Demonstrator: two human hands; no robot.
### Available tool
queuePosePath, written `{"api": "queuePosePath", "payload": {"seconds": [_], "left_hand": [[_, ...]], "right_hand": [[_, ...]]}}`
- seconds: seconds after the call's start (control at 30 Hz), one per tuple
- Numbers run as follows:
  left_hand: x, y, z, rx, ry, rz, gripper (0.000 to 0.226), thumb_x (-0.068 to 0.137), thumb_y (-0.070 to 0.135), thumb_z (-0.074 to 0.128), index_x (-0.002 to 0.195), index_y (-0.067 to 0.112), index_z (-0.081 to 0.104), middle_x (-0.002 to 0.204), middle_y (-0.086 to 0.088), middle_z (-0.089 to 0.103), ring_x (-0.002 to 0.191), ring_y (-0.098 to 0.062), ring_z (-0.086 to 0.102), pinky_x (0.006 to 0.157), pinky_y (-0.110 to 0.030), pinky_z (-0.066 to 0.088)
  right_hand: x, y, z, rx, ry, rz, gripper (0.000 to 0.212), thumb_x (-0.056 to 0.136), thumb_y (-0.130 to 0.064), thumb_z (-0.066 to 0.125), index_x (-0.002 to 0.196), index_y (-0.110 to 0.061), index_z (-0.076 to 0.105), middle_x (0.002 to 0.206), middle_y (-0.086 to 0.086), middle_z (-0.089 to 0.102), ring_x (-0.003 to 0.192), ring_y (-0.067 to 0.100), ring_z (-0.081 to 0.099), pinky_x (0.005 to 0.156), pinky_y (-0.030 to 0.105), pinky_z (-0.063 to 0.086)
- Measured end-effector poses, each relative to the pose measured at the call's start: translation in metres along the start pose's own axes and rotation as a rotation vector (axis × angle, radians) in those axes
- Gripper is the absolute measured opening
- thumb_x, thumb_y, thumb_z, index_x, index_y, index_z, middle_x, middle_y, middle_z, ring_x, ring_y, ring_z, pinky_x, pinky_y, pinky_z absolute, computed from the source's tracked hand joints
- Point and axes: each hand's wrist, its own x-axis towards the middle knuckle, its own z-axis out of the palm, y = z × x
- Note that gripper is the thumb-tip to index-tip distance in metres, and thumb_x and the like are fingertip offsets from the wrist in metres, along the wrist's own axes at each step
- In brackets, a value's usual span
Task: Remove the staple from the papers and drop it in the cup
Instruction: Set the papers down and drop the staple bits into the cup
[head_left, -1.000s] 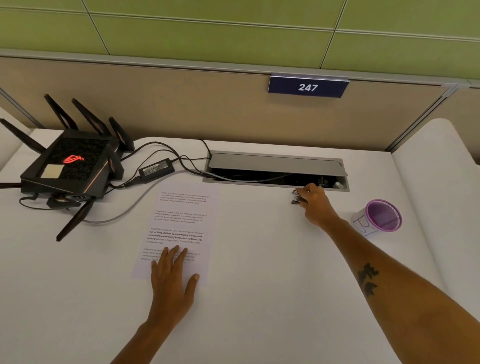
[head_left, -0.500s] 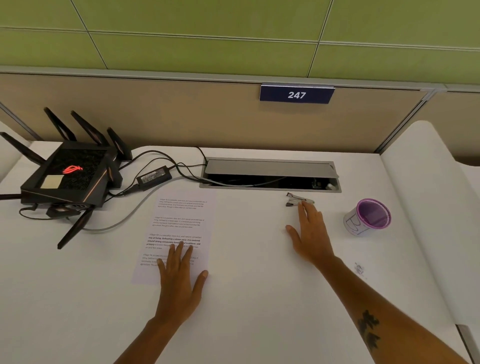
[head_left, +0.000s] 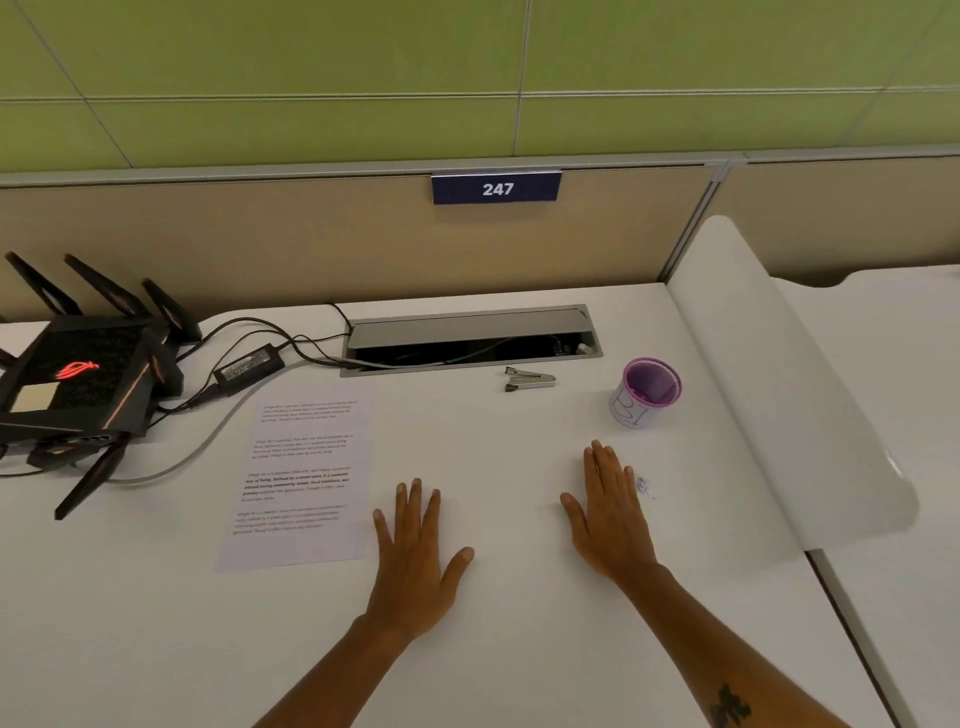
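Note:
White printed papers (head_left: 304, 478) lie flat on the desk, left of centre. I cannot make out the staple. A small metal staple remover (head_left: 530, 378) lies alone in front of the cable tray. A white paper cup (head_left: 644, 392) with a purple inside stands to its right. My left hand (head_left: 415, 564) rests flat on the desk just right of the papers, fingers spread, holding nothing. My right hand (head_left: 608, 514) lies flat below the cup, empty too.
A black router (head_left: 78, 384) with antennas sits at the far left, with a power brick (head_left: 248, 364) and cables running to the open cable tray (head_left: 470, 338). A small scribble mark (head_left: 644, 486) is on the desk by my right hand. A white divider (head_left: 769, 395) bounds the right side.
My right hand let go of the staple remover near the tray and drew back toward me. My left hand slid off the papers to their right.

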Motion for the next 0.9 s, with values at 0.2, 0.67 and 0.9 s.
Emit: {"api": "queuePosePath", "payload": {"seconds": [0.2,0.67,0.9], "left_hand": [[-0.005,0.06,0.025,0.012,-0.079,0.055,0.108,0.085,0.085,-0.011,0.17,0.018,-0.004,0.176,-0.005,-0.025,0.161,-0.024,-0.03,0.13,-0.056,-0.015],[-0.015,0.087,0.065,0.144,0.047,-0.005,0.08,0.107,0.063,0.022,0.17,0.015,0.008,0.18,-0.012,-0.001,0.167,-0.03,-0.002,0.133,-0.062,0.011],[-0.013,0.09,0.064,0.154,0.057,-0.014,0.079,0.107,0.061,0.025,0.17,0.017,0.01,0.179,-0.013,0.002,0.167,-0.031,0.001,0.132,-0.064,0.013]], "right_hand": [[-0.035,0.049,-0.012,-0.039,-0.019,0.077,0.075,0.105,-0.049,0.034,0.163,-0.005,0.017,0.172,0.01,0.014,0.16,0.026,0.008,0.13,0.049,0.011],[-0.057,0.099,-0.02,-0.195,-0.03,0.314,0.088,0.1,-0.064,0.027,0.162,-0.003,0.017,0.171,0.014,0.017,0.158,0.033,0.016,0.124,0.064,0.016],[-0.037,0.074,-0.012,-0.196,-0.046,0.335,0.092,0.098,-0.071,0.027,0.163,-0.006,0.017,0.172,0.013,0.012,0.159,0.034,0.012,0.122,0.068,0.011]]}}
